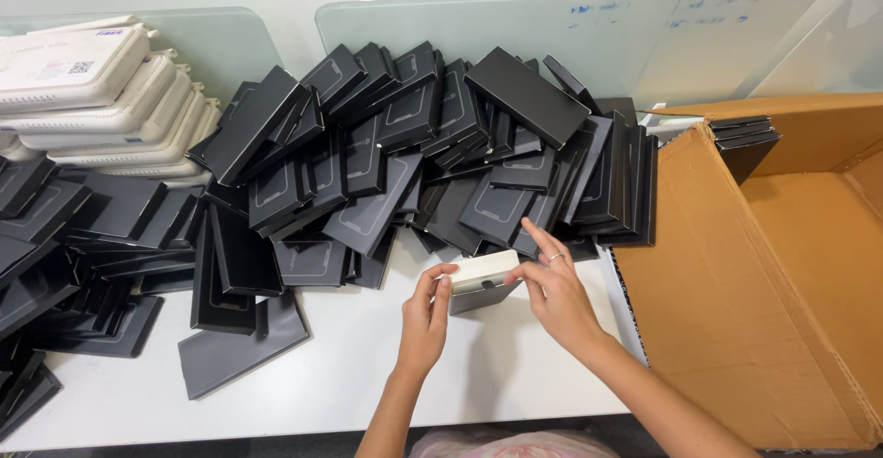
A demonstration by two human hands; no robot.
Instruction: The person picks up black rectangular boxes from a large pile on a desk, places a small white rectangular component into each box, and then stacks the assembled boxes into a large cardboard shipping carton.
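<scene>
Spreading across the upper half of the frame, a heap of flat black boxes [386, 154] covers the white counter [349, 366]. Below centre, a small white-lidded box [483, 279] lies with its long axis left-right between both hands: left hand [425, 315] fingers pinch its left end, right hand [552, 292] fingers grip the right end.

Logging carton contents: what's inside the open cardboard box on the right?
Inside the cardboard box, a small stack of black flat boxes stands at the far corner. The rest of the visible floor is bare cardboard; the near flap hides its front-left part.
</scene>
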